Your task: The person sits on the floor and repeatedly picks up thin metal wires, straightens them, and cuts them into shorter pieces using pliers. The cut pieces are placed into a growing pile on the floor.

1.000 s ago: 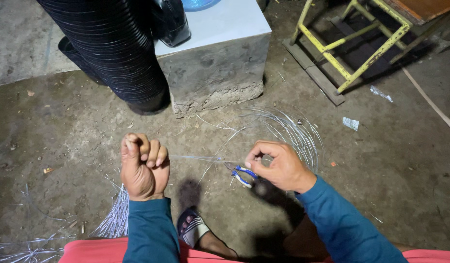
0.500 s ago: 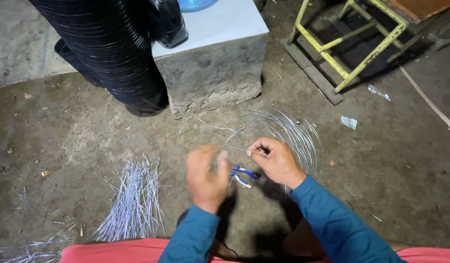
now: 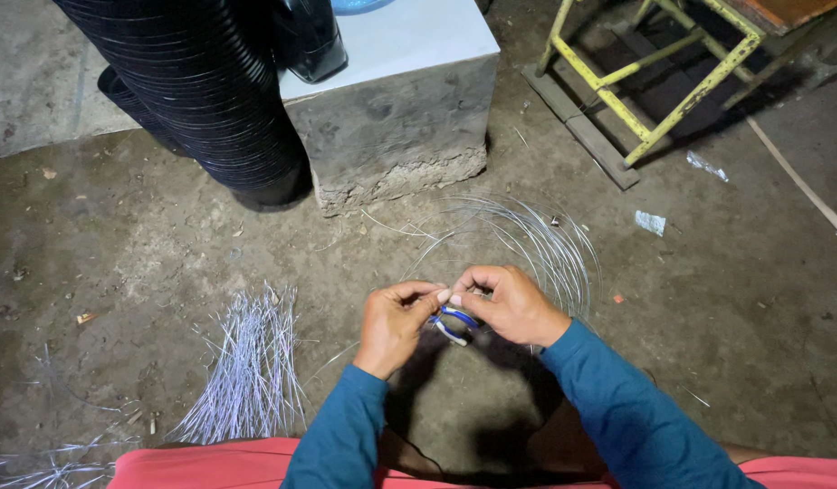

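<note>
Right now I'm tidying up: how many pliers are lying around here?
1. The blue-handled pliers lie on the dirt floor, just below where the left hand and right hand meet. Others could be hidden under the hands.

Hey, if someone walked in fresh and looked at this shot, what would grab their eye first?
Probably the two hands meeting at centre, the left hand and right hand fingertip to fingertip over blue-handled pliers on the dirt floor. Behind them loops a coil of thin silvery wire, and to the left lies a fanned pile of cut wire pieces. At the top, a tall stack of black ribbed pots leans beside a concrete block.
</note>
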